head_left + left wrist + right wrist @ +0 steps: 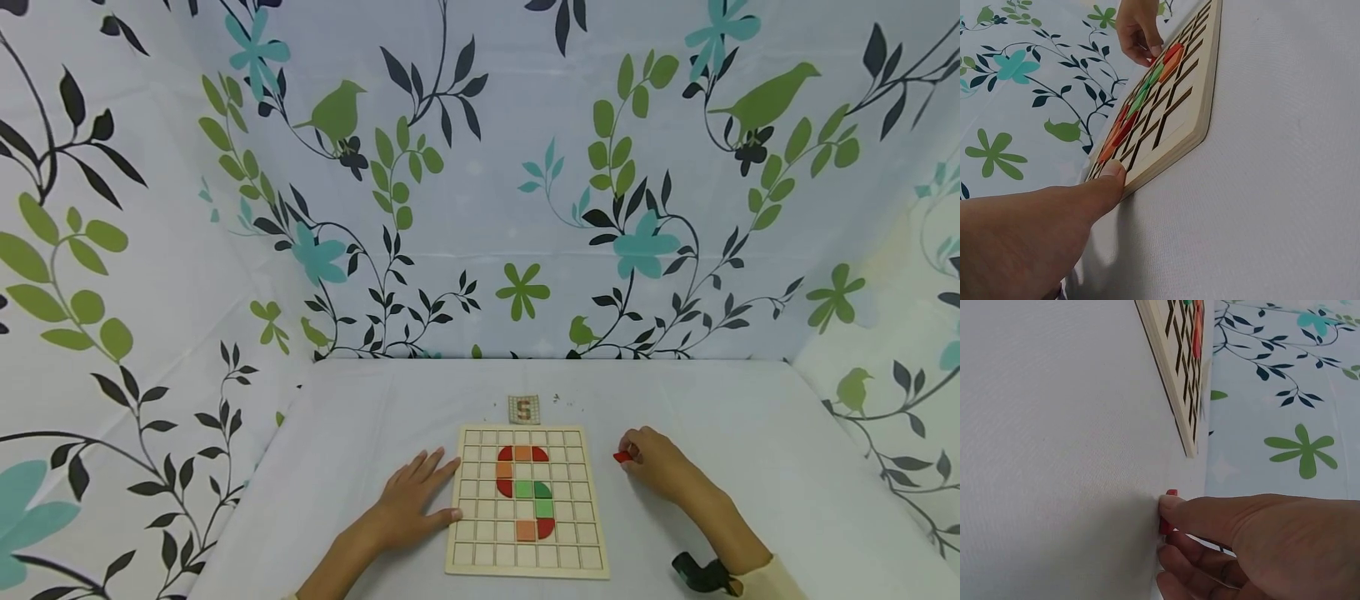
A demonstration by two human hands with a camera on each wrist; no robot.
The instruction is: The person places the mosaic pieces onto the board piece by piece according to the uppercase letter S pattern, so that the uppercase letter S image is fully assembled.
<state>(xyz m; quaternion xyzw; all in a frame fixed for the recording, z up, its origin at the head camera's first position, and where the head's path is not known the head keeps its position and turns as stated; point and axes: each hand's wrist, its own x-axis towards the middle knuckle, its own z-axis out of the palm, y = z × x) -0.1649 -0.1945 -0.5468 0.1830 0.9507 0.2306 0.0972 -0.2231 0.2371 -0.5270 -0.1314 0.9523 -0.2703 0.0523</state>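
Observation:
A wooden grid board (480,554) lies flat on the white table, with red, orange and green tiles set in some of its squares in an S-like curve. My left hand (411,506) rests at the board's left edge, fingers spread, and its thumb (1112,169) touches the rim in the left wrist view. To the right of the board, my right hand (660,464) pinches a small red tile (1165,524) between thumb and fingers, just above or at the tabletop. The tile's full outline is partly covered by the fingers.
Behind the board lies a small card (523,409) bearing a gridded S pattern. A black device (701,573) is by the right wrist. Patterned cloth (480,208) with leaves and birds hangs around the white table (360,417).

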